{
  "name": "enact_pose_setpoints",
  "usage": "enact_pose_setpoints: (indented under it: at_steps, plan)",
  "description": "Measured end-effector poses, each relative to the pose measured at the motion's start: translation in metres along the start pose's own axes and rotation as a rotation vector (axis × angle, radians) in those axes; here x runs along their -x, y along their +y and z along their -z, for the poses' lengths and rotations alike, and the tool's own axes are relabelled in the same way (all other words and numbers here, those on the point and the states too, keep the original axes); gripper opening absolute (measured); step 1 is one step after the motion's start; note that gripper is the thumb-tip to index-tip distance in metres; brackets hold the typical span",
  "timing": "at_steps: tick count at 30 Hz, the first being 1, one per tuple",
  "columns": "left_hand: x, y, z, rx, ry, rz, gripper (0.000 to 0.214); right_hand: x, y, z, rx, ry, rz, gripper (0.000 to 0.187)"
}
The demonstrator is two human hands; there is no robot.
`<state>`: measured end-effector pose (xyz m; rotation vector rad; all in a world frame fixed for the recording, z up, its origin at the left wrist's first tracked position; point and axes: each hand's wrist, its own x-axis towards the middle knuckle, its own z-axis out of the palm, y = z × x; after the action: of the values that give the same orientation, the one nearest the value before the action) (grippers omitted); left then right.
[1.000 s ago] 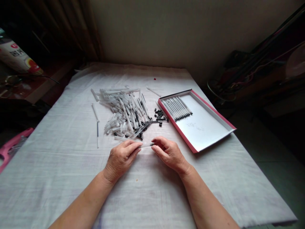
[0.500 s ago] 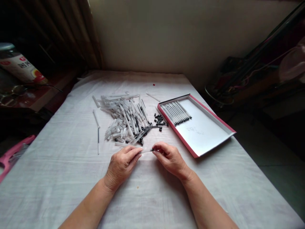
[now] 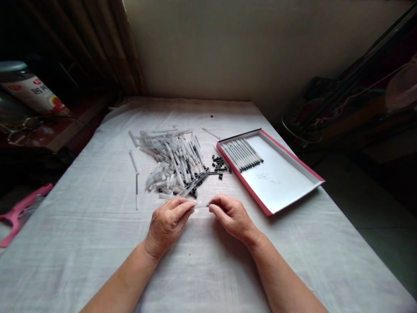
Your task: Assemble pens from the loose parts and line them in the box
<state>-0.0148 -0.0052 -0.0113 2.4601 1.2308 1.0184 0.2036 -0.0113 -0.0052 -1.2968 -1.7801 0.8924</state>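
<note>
Head view: cloth-covered surface (image 3: pixel 114 243), pale and lightly creased, carries everything in use. Right side: shallow red-edged tray (image 3: pixel 286 191), with a row of pens (image 3: pixel 243 154) lying side by side, dark ends toward the near side. Left of the tray: loose heap of clear tubes (image 3: pixel 172 161); between the two, scattered black caps (image 3: pixel 219 165).

Left hand (image 3: pixel 170 219): grip pinched on one end of a pen (image 3: pixel 202 205). Right hand (image 3: pixel 233 219): grip closed at the opposite, dark end. Pen lies between the hands, on the near side of the heap.

Risks, judged: a push out of line could skew or bend the tube; smooth plastic might slip from light fingertips; left fingers could nudge tubes close by.

Appearance: pen slim, straight, see-through, roughly level. Both ends covered by fingers; seating of the dark end cannot be told.
</note>
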Motion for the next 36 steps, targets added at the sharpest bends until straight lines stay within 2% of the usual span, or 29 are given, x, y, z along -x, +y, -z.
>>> enact_pose_setpoints:
  at_steps: [4, 11, 19, 23, 27, 30, 33, 36]
  plan:
    - [-0.001, 0.002, 0.0, -0.091, 0.053, -0.025, 0.017, 0.0, -0.002, -0.002, -0.077, -0.005, -0.054, 0.013]
    - [-0.003, -0.002, 0.008, -0.092, -0.08, 0.061, 0.029, -0.001, 0.0, 0.0, -0.212, 0.095, -0.12, 0.015]
    - [-0.004, -0.006, 0.008, 0.014, -0.045, 0.117, 0.024, -0.003, 0.003, -0.002, -0.297, 0.087, -0.189, 0.017]
    - [-0.005, -0.001, 0.004, 0.018, -0.07, 0.106, 0.023, -0.001, 0.002, -0.004, -0.176, 0.043, -0.062, 0.033]
    - [-0.01, 0.0, 0.006, -0.035, -0.112, 0.048, 0.022, 0.0, 0.003, -0.006, -0.001, -0.013, 0.095, 0.02]
    - [-0.021, -0.012, 0.015, -0.142, -0.03, 0.081, 0.024, -0.001, 0.006, -0.004, 0.069, 0.031, 0.067, 0.017]
    - [-0.037, -0.029, 0.026, -0.417, 0.023, 0.185, 0.026, -0.002, 0.008, -0.002, 0.101, 0.057, 0.028, 0.015]
    - [-0.053, -0.037, 0.03, -0.612, -0.083, 0.283, 0.026, -0.002, 0.009, -0.002, 0.103, 0.069, 0.023, 0.016]
